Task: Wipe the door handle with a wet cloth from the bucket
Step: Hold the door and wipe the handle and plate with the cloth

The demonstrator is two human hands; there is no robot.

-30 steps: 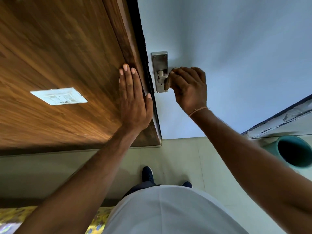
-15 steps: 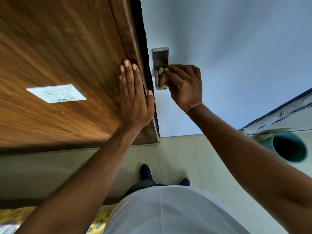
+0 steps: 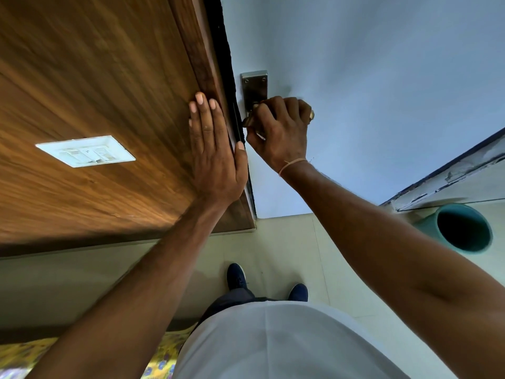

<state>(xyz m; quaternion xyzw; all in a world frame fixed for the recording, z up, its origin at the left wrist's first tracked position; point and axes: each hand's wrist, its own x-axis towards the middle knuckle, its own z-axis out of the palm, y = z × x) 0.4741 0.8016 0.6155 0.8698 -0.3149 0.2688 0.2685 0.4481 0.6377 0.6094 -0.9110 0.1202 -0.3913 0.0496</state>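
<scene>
A metal door handle with a steel backplate (image 3: 254, 87) is fixed on the pale blue door (image 3: 369, 91). My right hand (image 3: 278, 132) is closed around the lever, which shows only at its tip by my fingers. No cloth is visible in that hand. My left hand (image 3: 213, 151) lies flat with fingers together against the brown wooden frame (image 3: 202, 58), just left of the handle. A teal bucket (image 3: 461, 228) stands on the floor at the right; its inside looks dark.
A white switch plate (image 3: 84, 151) sits on the wood-panelled wall at the left. Pale floor tiles (image 3: 287, 242) lie below, with my dark shoes on them. A yellow patterned fabric (image 3: 161, 359) shows at the bottom left. A chipped white frame (image 3: 451, 173) runs behind the bucket.
My right hand has closed further over the lever and shifted slightly down the backplate, covering more of it. My left hand stays flat on the frame.
</scene>
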